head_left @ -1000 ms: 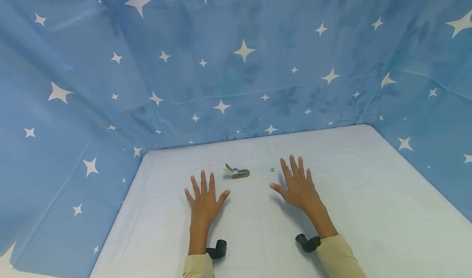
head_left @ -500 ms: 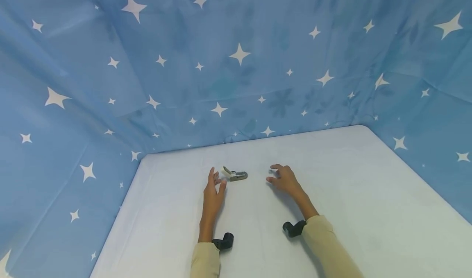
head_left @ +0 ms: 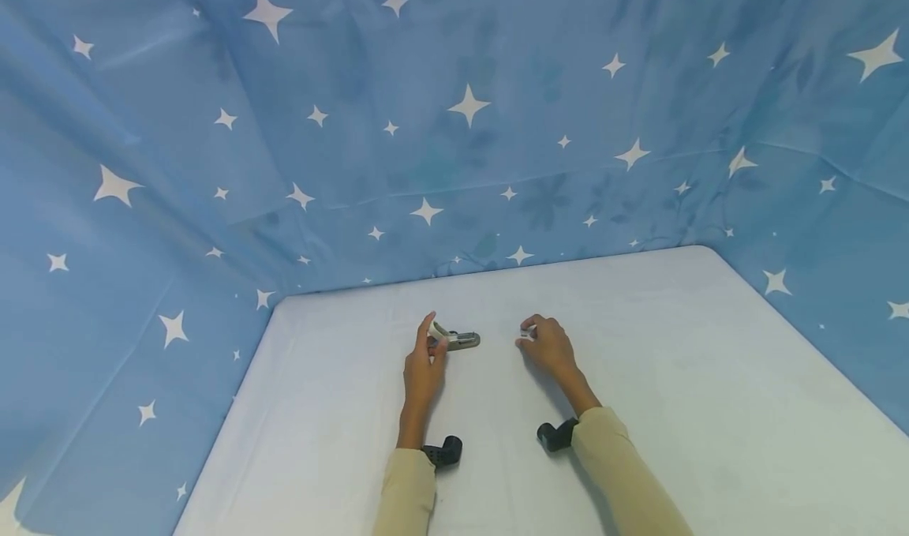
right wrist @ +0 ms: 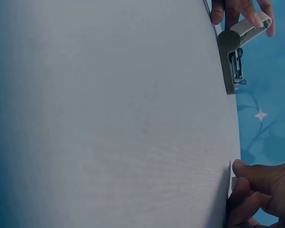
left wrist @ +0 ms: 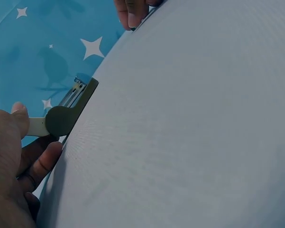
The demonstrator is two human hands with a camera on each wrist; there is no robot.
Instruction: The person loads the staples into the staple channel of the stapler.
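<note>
As left fingers (left wrist: 45, 160) grip a stapler (left wrist: 61, 118), right fingers (right wrist: 249, 206) pinch a block (head_left: 525, 333).

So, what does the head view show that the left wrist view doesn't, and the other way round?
Only the head view: the tan sleeves, the black wrist devices, and a small grey piece between the fingers of the right hand; I can't make that piece out in the left wrist view.

Only the left wrist view: the round joint of the stapler, seen plainly side-on.

Both: the stapler, the left hand at its pale handle, part of the right hand, the white table and starry blue curtain.
</note>
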